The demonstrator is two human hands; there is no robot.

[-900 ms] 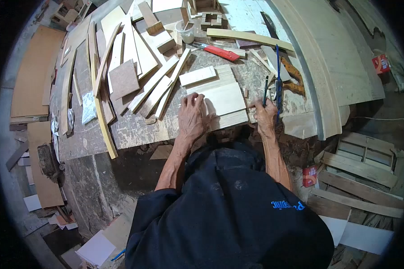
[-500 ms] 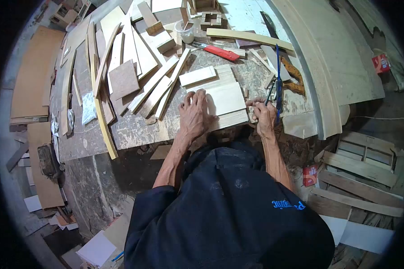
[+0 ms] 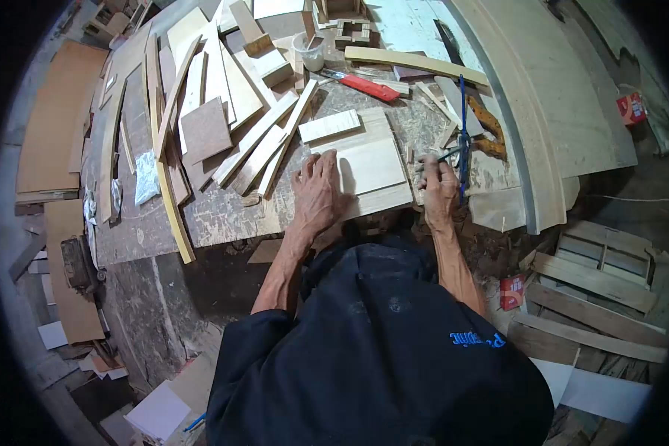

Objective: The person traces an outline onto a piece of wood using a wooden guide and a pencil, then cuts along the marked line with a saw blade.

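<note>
Head view: hands well apart. Left hand (image 3: 320,195) curled at left edge of pale rectangular wooden board (image 3: 373,163); can't tell if it grips. Board lies flat on longer pale wooden panel (image 3: 385,201), near edge of worn brown workbench (image 3: 223,223). Right hand (image 3: 438,189) closed on slim dark pencil-like tool (image 3: 447,154), just right of panel. Progress, my read: board stacked on panel, small pale wooden block (image 3: 329,126) at far-left corner; no joints or marks discernible.
</note>
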